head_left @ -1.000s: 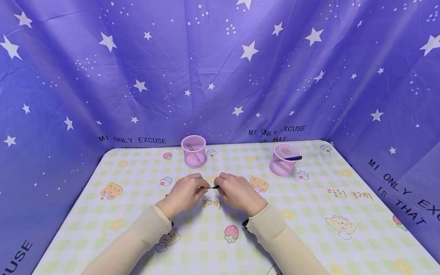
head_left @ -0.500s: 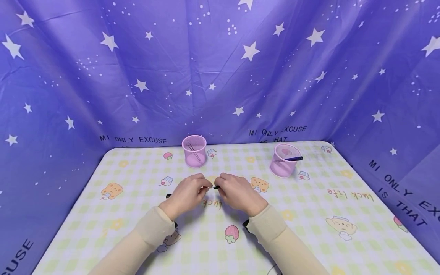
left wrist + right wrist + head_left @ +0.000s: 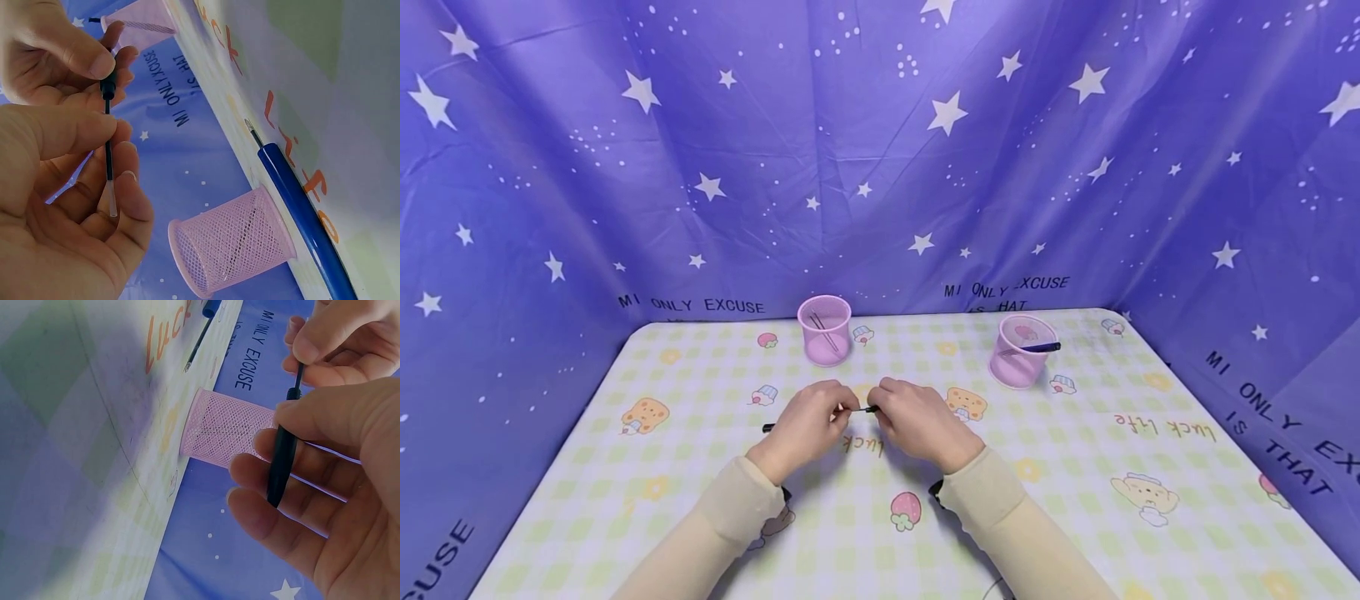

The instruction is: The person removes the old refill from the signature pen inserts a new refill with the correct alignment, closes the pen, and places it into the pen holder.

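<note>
Both hands meet above the middle of the table. My left hand (image 3: 805, 423) pinches a thin dark pen refill (image 3: 109, 147) with a clear end between thumb and fingers. My right hand (image 3: 923, 421) grips a dark tapered pen piece (image 3: 285, 453), its thumb and fingertips along it. The refill runs from this piece's narrow collar across to the left hand. On the table below lies a blue pen barrel (image 3: 301, 219), with a slim refill tip (image 3: 252, 130) sticking out of one end. In the head view the left hand covers most of that barrel.
A pink mesh cup (image 3: 824, 342) with a few thin rods stands behind the hands. Another pink mesh cup (image 3: 1017, 367), at the back right, has a dark blue pen part (image 3: 1040, 347) leaning over its rim. A starry purple curtain (image 3: 880, 167) rises behind the checked tablecloth (image 3: 1075, 492).
My left hand has moved slightly right, then a little back, with its fingers shifting on the refill. A black pen end now shows left of that hand. The right hand stays in place.
</note>
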The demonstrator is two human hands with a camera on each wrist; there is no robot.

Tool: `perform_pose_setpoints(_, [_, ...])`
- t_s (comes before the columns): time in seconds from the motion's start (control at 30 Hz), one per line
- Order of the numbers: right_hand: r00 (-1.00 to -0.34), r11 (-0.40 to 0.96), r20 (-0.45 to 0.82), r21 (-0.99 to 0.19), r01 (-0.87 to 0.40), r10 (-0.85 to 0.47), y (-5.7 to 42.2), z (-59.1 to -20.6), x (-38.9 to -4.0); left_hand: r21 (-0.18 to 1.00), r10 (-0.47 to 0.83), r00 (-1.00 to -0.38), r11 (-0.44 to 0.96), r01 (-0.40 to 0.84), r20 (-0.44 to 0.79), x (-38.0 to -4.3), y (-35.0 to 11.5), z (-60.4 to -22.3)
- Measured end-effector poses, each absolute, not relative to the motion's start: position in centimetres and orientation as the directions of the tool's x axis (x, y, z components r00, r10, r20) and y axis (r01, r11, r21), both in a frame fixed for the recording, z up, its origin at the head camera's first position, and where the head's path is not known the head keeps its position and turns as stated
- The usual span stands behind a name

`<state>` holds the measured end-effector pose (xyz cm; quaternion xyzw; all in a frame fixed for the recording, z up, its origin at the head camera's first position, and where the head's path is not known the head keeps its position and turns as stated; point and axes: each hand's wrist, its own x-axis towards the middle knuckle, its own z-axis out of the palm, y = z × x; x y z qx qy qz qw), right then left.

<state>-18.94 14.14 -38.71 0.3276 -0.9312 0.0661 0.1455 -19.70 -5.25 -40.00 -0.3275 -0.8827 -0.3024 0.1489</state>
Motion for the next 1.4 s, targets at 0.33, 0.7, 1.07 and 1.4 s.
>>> perform_pose_setpoints(0.33, [-0.741, 0.77, 0.315, -0.05, -0.637, -0.593, 14.11, -38.7, -18.97, 0.413, 0.474, -0.73, 0.61, 0.676, 0.493, -19.54, -5.29, -40.2])
perform_pose_setpoints(0.7, [-0.74, 0.768, 0.314, -0.052, -0.639, -0.595, 14.11, -38.7, -18.92, 0.396, 0.475, -0.711, 0.604, 0.692, 0.518, -19.61, -5.15, -40.39])
perform_pose_setpoints(1.07, [-0.736, 0.757, 0.317, -0.079, -0.649, -0.598, 13.87, -38.55, -18.82, 0.431, 0.447, -0.688, 0.55, 0.715, 0.572, -19.5, -4.92, -40.57])
perform_pose_setpoints(1.4, [-0.724, 0.744, 0.334, -0.091, -0.663, -0.604, 13.77, -38.55, -18.68, 0.45, 0.428, -0.691, 0.539, 0.712, 0.582, -19.66, -4.9, -40.87])
